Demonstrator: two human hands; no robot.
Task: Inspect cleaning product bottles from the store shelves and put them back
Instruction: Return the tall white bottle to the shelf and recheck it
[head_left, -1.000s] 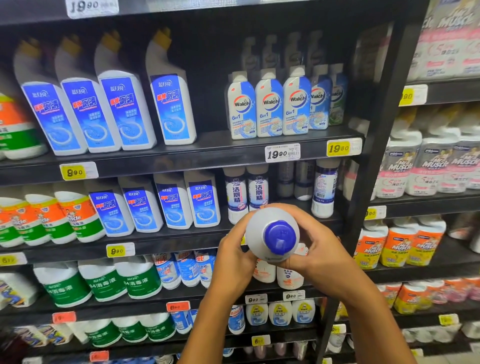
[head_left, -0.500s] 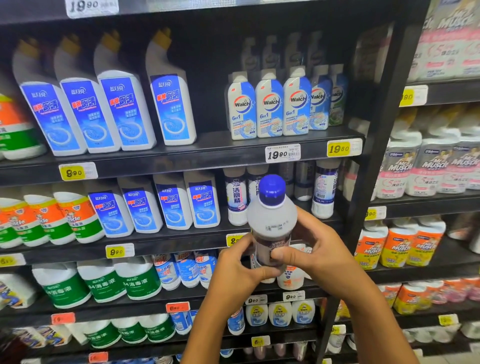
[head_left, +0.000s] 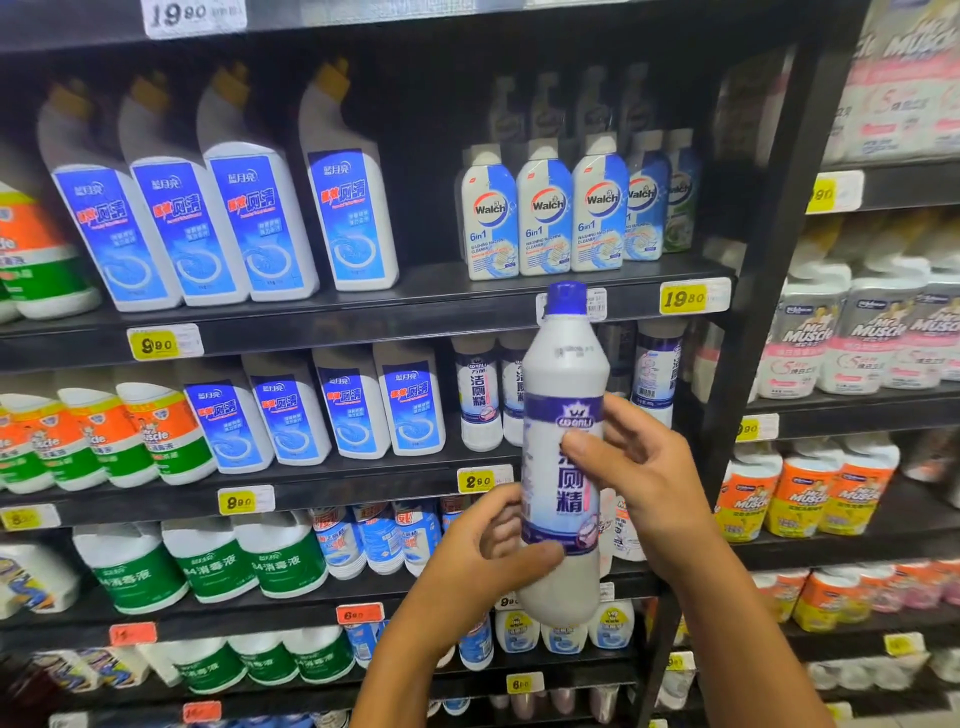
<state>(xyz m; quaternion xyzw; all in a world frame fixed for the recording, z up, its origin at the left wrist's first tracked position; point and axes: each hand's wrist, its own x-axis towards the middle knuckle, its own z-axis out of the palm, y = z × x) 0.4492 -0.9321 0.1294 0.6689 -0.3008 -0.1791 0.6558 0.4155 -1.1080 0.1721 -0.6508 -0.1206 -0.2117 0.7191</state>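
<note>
A person holds a white toilet-cleaner bottle (head_left: 563, 452) with a blue cap (head_left: 565, 298) upright in front of black store shelves (head_left: 322, 322), its purple-and-white label facing the camera. The left hand (head_left: 485, 558) wraps its grip around the bottle's lower body, thumb across the front, while the right hand (head_left: 641, 480) grasps the bottle from its right side at the label, thumb tip pressed on the printed characters. Behind it, matching bottles (head_left: 478, 395) stand on the middle shelf, below a row of Walch washing-machine cleaner bottles (head_left: 545, 208) and yellow price tags (head_left: 683, 298).
</note>
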